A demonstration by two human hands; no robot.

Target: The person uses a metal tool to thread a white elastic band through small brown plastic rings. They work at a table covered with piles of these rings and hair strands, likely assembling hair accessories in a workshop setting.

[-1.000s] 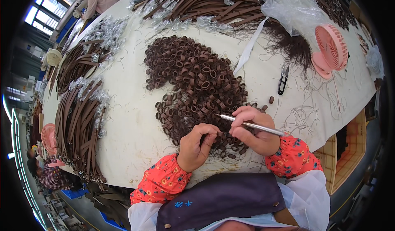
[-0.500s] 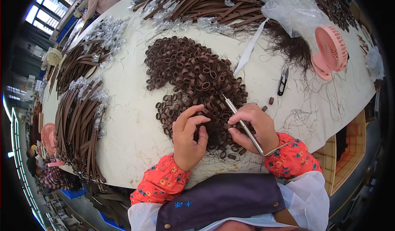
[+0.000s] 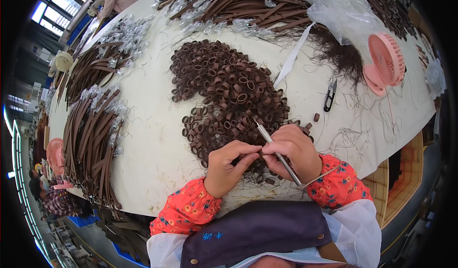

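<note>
My right hand (image 3: 296, 149) is closed round a silver pen-shaped tool (image 3: 278, 152). The tool's thin tip points up and left over a heap of small brown strap loops (image 3: 229, 84), and a cord runs from its rear end by my wrist. My left hand (image 3: 230, 168) pinches with thumb and forefinger at a small brown loop, mostly hidden where the fingertips of both hands meet. Both hands are at the near edge of the heap.
Brown straps (image 3: 90, 146) lie bundled at left, with more straps (image 3: 248, 5) and clear plastic at the back. Black thread snips (image 3: 329, 96), a pink fan (image 3: 384, 60) and a stray loop (image 3: 316, 117) are at right. A person (image 3: 117, 0) sits beyond the table.
My left hand has moved right, and its thumb and forefinger have closed together at my right fingertips. The silver tool has shifted slightly down and left in my right hand.
</note>
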